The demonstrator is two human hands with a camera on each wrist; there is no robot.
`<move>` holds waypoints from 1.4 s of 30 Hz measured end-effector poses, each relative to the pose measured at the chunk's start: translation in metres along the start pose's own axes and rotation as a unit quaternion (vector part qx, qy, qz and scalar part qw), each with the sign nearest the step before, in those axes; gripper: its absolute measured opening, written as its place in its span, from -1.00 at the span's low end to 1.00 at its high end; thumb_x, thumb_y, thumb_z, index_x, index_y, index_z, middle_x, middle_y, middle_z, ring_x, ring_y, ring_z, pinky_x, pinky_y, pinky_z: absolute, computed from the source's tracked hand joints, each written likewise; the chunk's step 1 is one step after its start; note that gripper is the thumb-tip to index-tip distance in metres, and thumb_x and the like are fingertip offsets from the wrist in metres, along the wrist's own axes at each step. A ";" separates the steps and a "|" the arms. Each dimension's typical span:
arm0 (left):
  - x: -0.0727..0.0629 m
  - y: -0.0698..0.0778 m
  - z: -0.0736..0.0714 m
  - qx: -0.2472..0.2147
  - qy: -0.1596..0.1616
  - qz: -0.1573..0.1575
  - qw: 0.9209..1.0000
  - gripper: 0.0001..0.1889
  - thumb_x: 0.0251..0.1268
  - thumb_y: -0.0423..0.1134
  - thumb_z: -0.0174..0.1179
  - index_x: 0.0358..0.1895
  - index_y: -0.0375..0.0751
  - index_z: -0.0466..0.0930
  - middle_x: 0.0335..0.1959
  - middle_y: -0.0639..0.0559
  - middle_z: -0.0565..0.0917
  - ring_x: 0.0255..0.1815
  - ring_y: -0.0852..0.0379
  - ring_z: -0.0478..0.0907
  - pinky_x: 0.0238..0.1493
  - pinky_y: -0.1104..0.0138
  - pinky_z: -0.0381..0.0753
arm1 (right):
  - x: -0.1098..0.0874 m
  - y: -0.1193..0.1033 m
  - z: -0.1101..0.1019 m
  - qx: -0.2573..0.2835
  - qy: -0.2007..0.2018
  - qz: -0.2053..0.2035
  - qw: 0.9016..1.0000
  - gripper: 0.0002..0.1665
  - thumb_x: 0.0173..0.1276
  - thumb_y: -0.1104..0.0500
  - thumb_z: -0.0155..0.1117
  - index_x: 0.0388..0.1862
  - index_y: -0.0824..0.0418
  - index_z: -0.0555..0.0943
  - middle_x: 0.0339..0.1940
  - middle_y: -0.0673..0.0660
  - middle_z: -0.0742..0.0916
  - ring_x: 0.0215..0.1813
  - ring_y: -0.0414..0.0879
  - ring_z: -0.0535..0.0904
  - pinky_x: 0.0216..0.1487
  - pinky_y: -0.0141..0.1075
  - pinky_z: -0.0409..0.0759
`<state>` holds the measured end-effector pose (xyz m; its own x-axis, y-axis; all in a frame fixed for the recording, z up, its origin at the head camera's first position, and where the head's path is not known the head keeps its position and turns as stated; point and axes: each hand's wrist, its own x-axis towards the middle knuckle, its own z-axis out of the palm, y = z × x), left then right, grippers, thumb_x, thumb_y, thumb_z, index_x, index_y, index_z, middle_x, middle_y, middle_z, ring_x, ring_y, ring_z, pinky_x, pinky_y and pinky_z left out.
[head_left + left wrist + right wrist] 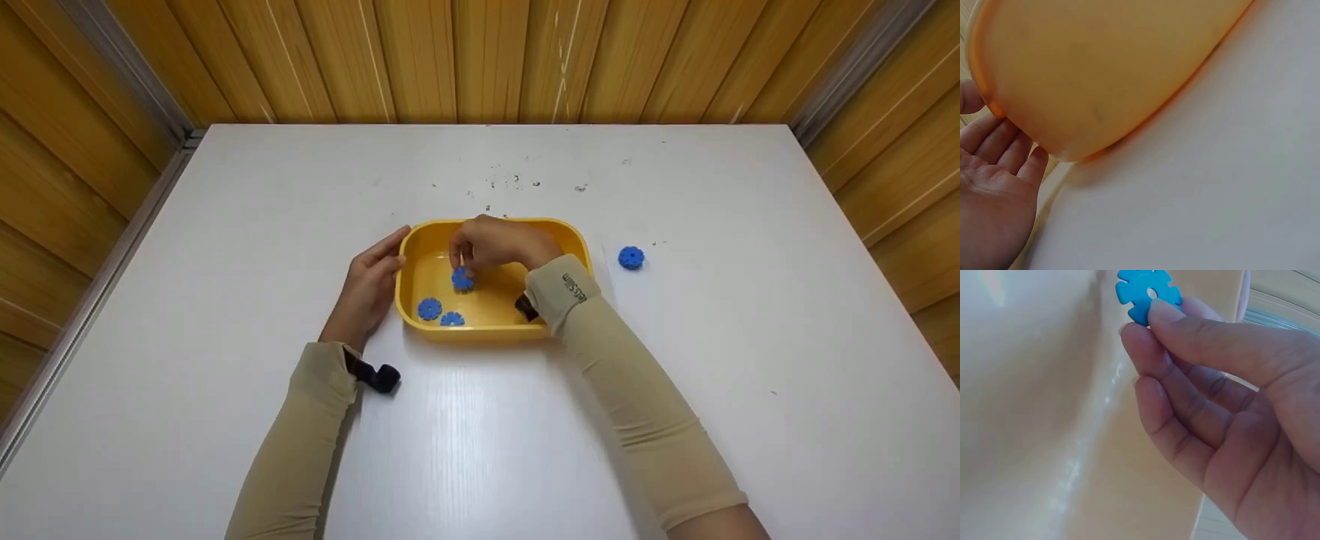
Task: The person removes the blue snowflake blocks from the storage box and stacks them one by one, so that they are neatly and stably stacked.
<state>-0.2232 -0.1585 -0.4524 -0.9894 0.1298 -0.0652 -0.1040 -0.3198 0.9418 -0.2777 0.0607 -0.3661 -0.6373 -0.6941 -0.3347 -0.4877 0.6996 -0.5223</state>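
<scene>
A yellow plastic tray [480, 335] sits on the white table, seen from below its side in the left wrist view. My left hand [373, 281] holds its left end, thumb at the rim and fingers against the outer wall. Inside the tray, my right hand [491, 241] pinches a blue notched disc [1148, 291] with a hole in its middle, between thumb and fingertips. Two similar discs lie in the tray's near left part: one blue disc [430, 309] in full sight, another blue disc [452, 319] partly cut off by the near wall.
On the white table [750, 337], right of the tray, lies a small stack of blue discs [631, 258]. Dark scuff marks [516, 180] spot the table behind the tray. Wood-patterned panels [487, 60] close off the back and both sides.
</scene>
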 end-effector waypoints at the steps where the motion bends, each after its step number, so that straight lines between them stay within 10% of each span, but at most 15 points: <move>1: 0.000 0.000 0.000 0.001 0.000 0.000 1.000 -0.41 0.47 -0.48 -0.06 0.55 -0.29 0.25 0.64 -0.06 0.22 0.68 0.12 0.11 0.62 0.30 0.22 | -0.001 0.001 -0.001 0.003 0.001 0.002 1.000 -0.87 0.39 0.35 0.30 -0.13 0.22 0.71 -0.21 0.13 0.69 -0.18 -0.05 0.51 -0.10 -0.35 0.57; 42: 0.000 0.000 0.002 0.003 -0.005 -0.006 1.000 -0.42 0.49 -0.47 -0.08 0.56 -0.26 0.25 0.64 -0.03 0.24 0.67 0.12 0.14 0.61 0.30 0.24 | -0.094 0.052 -0.038 0.038 0.152 0.004 0.988 -0.86 0.39 0.37 0.32 -0.11 0.35 0.73 -0.09 0.26 0.81 -0.05 0.11 0.72 0.12 -0.06 0.74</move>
<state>-0.2231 -0.1560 -0.4518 -0.9870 0.1428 -0.0738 -0.1156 -0.3119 0.9430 -0.2660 0.1689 -0.3322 -0.7959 -0.5981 -0.0943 -0.4436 0.6819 -0.5816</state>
